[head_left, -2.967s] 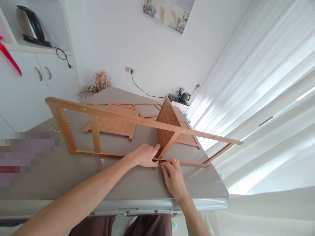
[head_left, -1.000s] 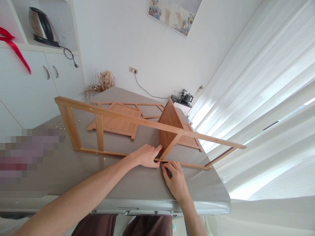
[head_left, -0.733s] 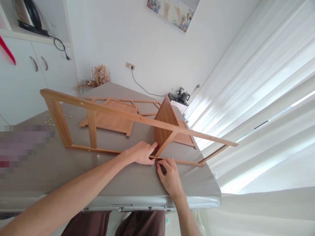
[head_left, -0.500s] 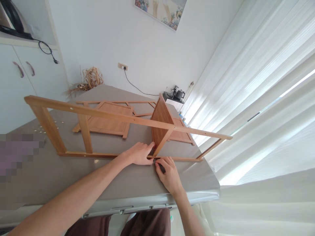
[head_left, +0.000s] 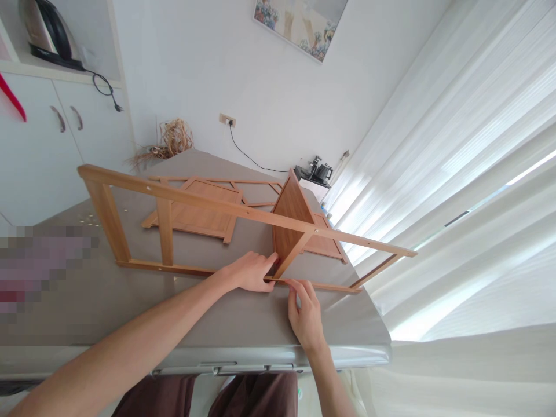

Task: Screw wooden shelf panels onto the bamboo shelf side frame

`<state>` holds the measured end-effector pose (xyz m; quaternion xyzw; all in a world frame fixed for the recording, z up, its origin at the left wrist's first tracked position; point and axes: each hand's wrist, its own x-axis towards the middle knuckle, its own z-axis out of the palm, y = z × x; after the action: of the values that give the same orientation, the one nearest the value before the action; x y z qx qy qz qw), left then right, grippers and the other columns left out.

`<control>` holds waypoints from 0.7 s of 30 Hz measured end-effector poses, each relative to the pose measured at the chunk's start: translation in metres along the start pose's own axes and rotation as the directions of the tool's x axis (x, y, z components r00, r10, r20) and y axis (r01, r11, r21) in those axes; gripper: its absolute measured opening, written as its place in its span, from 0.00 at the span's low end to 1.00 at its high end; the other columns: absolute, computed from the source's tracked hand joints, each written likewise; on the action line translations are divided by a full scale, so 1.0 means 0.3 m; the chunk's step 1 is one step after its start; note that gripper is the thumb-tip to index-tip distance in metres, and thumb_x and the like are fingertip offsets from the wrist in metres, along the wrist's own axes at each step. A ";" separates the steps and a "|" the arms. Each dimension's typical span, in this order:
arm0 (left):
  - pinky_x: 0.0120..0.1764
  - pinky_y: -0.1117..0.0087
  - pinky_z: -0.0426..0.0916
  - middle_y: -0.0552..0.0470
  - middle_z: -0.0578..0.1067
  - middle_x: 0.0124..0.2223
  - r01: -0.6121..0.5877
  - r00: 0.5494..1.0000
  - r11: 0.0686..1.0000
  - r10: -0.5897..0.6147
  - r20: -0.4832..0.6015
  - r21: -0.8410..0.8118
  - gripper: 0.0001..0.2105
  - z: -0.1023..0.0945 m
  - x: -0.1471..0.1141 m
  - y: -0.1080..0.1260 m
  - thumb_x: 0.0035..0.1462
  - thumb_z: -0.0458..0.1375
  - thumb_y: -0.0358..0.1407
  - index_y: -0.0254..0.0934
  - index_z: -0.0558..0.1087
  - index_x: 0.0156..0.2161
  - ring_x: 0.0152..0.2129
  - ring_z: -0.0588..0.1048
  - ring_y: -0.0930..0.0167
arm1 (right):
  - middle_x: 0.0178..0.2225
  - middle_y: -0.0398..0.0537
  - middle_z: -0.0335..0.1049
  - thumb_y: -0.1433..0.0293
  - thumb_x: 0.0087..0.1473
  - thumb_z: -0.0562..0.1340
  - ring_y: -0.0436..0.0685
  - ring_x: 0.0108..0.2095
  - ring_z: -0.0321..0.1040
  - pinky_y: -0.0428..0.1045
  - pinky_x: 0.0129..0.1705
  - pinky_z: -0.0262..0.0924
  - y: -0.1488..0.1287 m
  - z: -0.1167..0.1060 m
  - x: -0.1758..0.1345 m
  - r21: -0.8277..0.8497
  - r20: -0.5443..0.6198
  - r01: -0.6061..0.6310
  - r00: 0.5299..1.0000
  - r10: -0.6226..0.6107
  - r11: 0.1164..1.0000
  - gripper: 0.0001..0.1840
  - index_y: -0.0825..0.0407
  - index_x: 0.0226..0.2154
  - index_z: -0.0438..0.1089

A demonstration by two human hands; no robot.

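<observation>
A wooden side frame [head_left: 197, 200] stands on its long edge across the table, with crossbars between its two rails. A wooden panel [head_left: 292, 211] stands upright behind it, meeting the frame at a crossbar [head_left: 293, 255]. My left hand [head_left: 254, 272] is closed around the lower rail and the panel's bottom corner at that joint; the thumb and fingertips are partly hidden. Just right of the joint, my right hand [head_left: 306, 310] has its bent fingertips at the lower rail [head_left: 330, 286], thumb apart from the fingers. I see nothing held in it.
Behind the frame lie a flat wooden panel [head_left: 202, 211], another panel [head_left: 324, 243] and a second frame [head_left: 256, 182]. Small pale pieces [head_left: 89, 220] are scattered at the table's left. The grey tabletop [head_left: 208, 321] ends close in front of me. White curtains [head_left: 434, 191] hang at right.
My right hand has shifted slightly right from the joint, its thumb and finger no longer pinched at a small shiny piece. My left hand keeps its grip. The camera view has turned slightly left.
</observation>
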<state>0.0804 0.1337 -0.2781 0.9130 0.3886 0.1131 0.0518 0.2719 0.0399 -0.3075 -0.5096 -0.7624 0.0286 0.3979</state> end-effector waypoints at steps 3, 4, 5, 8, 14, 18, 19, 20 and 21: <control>0.31 0.61 0.68 0.43 0.79 0.33 0.010 1.000 1.000 -0.011 0.015 0.003 0.23 0.000 0.002 0.000 0.51 0.56 0.49 0.36 0.64 0.48 0.30 0.79 0.53 | 0.43 0.50 0.70 0.74 0.63 0.51 0.56 0.45 0.68 0.53 0.48 0.65 0.001 0.003 -0.002 0.009 -0.044 -0.005 0.999 0.006 1.000 0.16 0.46 0.47 0.70; 0.31 0.61 0.68 0.43 0.79 0.33 0.015 1.000 1.000 -0.015 0.022 0.003 0.24 -0.001 0.002 0.000 0.51 0.56 0.49 0.36 0.63 0.48 0.30 0.79 0.53 | 0.43 0.50 0.71 0.74 0.62 0.51 0.56 0.46 0.69 0.53 0.48 0.66 0.002 0.003 -0.003 0.011 -0.039 -0.003 0.999 0.003 1.000 0.17 0.46 0.47 0.70; 0.31 0.61 0.68 0.44 0.79 0.33 0.018 0.999 1.000 -0.018 0.027 0.003 0.24 -0.001 0.003 0.000 0.51 0.56 0.49 0.36 0.63 0.48 0.30 0.79 0.54 | 0.43 0.50 0.71 0.75 0.62 0.51 0.56 0.46 0.69 0.53 0.48 0.66 0.003 0.004 -0.003 0.012 -0.031 0.000 1.000 0.001 1.000 0.18 0.46 0.48 0.70; 0.31 0.61 0.68 0.44 0.79 0.33 0.019 0.999 1.000 -0.019 0.026 0.003 0.23 -0.002 0.001 -0.001 0.51 0.55 0.50 0.36 0.63 0.48 0.30 0.79 0.54 | 0.44 0.49 0.72 0.75 0.62 0.51 0.56 0.46 0.69 0.54 0.49 0.66 0.006 0.004 -0.003 0.002 -0.018 -0.002 1.000 0.002 1.000 0.18 0.46 0.49 0.69; 0.30 0.61 0.68 0.43 0.79 0.33 -0.002 1.000 1.000 0.002 0.007 -0.002 0.23 0.003 -0.001 -0.006 0.52 0.54 0.50 0.36 0.63 0.47 0.30 0.79 0.54 | 0.42 0.47 0.74 0.68 0.64 0.55 0.55 0.43 0.72 0.51 0.47 0.66 0.012 0.007 -0.010 -0.023 -0.046 -0.057 0.997 0.056 0.998 0.11 0.46 0.45 0.70; 0.31 0.62 0.68 0.44 0.79 0.33 -0.004 1.000 1.000 0.004 0.012 -0.002 0.23 0.008 0.001 -0.010 0.51 0.55 0.49 0.37 0.63 0.48 0.30 0.79 0.54 | 0.38 0.45 0.76 0.65 0.63 0.57 0.54 0.37 0.74 0.49 0.41 0.68 0.013 0.015 -0.017 -0.027 -0.054 -0.086 0.995 0.084 0.996 0.09 0.47 0.44 0.70; 0.31 0.61 0.69 0.44 0.79 0.33 -0.008 1.000 1.000 0.008 0.012 0.001 0.24 0.007 0.000 -0.010 0.51 0.55 0.50 0.36 0.63 0.48 0.30 0.79 0.54 | 0.38 0.45 0.76 0.65 0.63 0.57 0.55 0.37 0.74 0.48 0.41 0.68 0.013 0.016 -0.018 -0.026 -0.040 -0.083 0.996 0.082 0.996 0.09 0.46 0.44 0.70; 0.30 0.61 0.69 0.44 0.79 0.33 -0.007 1.000 1.000 0.007 0.011 0.005 0.25 0.005 -0.001 -0.010 0.51 0.54 0.50 0.36 0.63 0.49 0.30 0.79 0.54 | 0.39 0.45 0.76 0.65 0.64 0.56 0.55 0.38 0.75 0.48 0.40 0.68 0.014 0.018 -0.018 -0.027 -0.028 -0.079 0.997 0.079 0.996 0.09 0.46 0.45 0.70; 0.30 0.60 0.69 0.43 0.80 0.34 -0.003 1.000 1.000 0.003 0.009 0.008 0.25 0.003 -0.002 -0.009 0.50 0.54 0.51 0.35 0.63 0.49 0.30 0.79 0.53 | 0.40 0.45 0.76 0.65 0.64 0.56 0.55 0.38 0.75 0.48 0.40 0.69 0.016 0.018 -0.017 -0.027 -0.024 -0.056 0.998 0.056 0.998 0.09 0.46 0.45 0.70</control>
<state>0.0783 0.1353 -0.2794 0.9143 0.3874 0.1072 0.0495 0.2727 0.0401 -0.3163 -0.5364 -0.7435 0.0233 0.3987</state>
